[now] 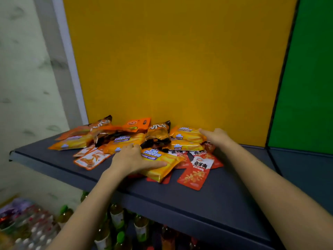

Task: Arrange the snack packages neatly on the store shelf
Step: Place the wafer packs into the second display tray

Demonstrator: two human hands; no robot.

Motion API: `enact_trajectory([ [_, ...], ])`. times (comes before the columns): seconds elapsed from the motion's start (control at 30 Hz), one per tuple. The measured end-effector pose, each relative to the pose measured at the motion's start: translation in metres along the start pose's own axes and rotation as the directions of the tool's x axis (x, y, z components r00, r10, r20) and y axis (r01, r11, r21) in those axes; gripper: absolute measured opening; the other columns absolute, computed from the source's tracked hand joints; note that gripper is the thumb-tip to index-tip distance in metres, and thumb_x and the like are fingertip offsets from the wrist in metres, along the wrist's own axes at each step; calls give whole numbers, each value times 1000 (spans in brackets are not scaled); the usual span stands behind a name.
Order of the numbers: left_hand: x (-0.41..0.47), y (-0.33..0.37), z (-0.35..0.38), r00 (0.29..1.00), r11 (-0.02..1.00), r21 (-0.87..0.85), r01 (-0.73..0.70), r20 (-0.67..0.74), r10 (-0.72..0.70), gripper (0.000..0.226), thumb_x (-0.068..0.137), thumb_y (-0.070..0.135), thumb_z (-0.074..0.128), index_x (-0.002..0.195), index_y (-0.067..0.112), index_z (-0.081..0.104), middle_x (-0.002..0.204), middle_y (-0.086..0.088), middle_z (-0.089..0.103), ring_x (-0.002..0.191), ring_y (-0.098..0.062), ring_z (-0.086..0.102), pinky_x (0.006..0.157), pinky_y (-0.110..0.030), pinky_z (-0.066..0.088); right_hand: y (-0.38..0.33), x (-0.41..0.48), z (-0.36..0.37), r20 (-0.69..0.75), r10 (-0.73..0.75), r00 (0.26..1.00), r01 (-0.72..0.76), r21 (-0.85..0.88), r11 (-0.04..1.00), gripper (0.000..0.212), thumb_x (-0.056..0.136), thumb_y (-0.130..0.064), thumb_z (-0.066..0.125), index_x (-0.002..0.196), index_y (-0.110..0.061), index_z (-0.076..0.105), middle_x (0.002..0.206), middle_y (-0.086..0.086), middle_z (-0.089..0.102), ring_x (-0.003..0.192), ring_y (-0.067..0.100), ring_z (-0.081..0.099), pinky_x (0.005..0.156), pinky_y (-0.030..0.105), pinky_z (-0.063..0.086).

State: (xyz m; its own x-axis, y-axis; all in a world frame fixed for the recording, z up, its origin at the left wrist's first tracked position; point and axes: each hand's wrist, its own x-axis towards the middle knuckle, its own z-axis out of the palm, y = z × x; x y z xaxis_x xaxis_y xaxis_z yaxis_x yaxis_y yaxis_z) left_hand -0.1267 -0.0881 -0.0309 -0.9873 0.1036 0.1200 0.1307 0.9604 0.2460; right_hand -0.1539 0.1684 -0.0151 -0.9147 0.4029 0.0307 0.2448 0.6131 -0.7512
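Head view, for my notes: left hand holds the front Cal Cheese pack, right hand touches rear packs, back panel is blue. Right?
No: the head view shows a yellow back panel, not blue. The left hand holds the front Cal Cheese pack; the right hand touches rear packs.

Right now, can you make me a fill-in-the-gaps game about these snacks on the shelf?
The left hand grips a yellow pack marked Cal ____.
The wall panel at far right is ____.
The flat packet just right of that pack is ____.
Below the shelf stand many ____.
Missing words: Cheese; green; red; bottles.
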Motion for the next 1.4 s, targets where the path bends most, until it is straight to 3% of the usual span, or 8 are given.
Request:
enact_trajectory([
  [0.23, 18, -13, -1, 990, 994, 33, -100, 105, 96, 102, 53, 86, 54, 126, 15, 49, 133, -4, 46, 122, -24, 47, 98, -39, 43, -11, 11, 23, -1, 92, 996, -92, 36, 995, 77, 85, -55, 55, 137, 1, 41, 144, 19, 42, 129, 35, 43, 103, 40, 39],
  [0.37, 19, -13, 0, 981, 984, 44, -172, 98, 167, 102, 57, 83, 54, 130, 13, 44, 137, -5, 41, 128, -23, 38, 103, -39, 39, -18, 14, 31, -37, 141, 989, -134, 147, 980, 73, 84, -46, 63, 136, 0, 41, 141, 18, 45, 127, 34, 45, 98, 38, 41],
  [0.57, 24, -23, 8, 970, 963, -184, -197, 104, 219, 115, 47, 81, 62, 135, 13, 34, 142, -4, 41, 130, -23, 38, 106, -41, 39, -27, 11, 31, -89, 185, 979, -146, 332, 932, 65, 86, -23, 67, 136, 5, 37, 142, 20, 43, 128, 34, 44, 91, 38, 41],
  [0.73, 35, -28, 0, 960, 928, -337, -160, 167, 226, 110, 53, 65, 75, 137, 13, 27, 142, -4, 42, 126, -23, 46, 99, -34, 44, -29, 7, 26, -110, 220, 969, -162, 388, 907, 68, 86, -23, 67, 140, 1, 33, 146, 17, 37, 132, 32, 38, 99, 36, 37],
  [1.0, 53, -44, -5, 922, 851, -526, 4, 331, 201, 107, 53, 47, 85, 138, 17, 27, 137, -7, 43, 121, -25, 49, 102, -40, 44, -23, -8, 15, -157, 226, 961, -106, 545, 831, 40, 87, -16, 64, 122, -6, 49, 131, 19, 54, 90, 23, 54, 64, 29, 43],
  [1.17, 48, -44, -4, 927, 750, -657, 69, 320, 195, 111, 43, 43, 91, 133, 20, 31, 127, -7, 51, 111, -26, 57, 94, -38, 49, -17, -22, 0, -207, 240, 948, -66, 612, 788, 35, 88, -12, 62, 119, -7, 48, 127, 20, 55, 89, 22, 52, 55, 26, 41],
  [1.27, 45, -47, -7, 944, 600, -793, 107, 271, 190, 116, 28, 45, 89, 129, 18, 41, 121, -8, 59, 102, -26, 64, 90, -39, 53, -10, -34, -14, -201, 254, 946, -65, 650, 757, 12, 89, -12, 61, 89, -10, 49, 102, 15, 57, 68, 16, 52, 40, 21, 48],
  [1.4, 38, -40, -15, 930, 512, -856, 72, 243, 276, 50, 70, 25, 80, 112, 9, 59, 105, -14, 70, 64, -13, 71, 59, -23, 58, 1, -54, -37, -197, 267, 943, -47, 716, 696, 14, 88, -13, 62, 87, -10, 48, 77, 6, 52, 65, 15, 51, 30, 14, 44],
])
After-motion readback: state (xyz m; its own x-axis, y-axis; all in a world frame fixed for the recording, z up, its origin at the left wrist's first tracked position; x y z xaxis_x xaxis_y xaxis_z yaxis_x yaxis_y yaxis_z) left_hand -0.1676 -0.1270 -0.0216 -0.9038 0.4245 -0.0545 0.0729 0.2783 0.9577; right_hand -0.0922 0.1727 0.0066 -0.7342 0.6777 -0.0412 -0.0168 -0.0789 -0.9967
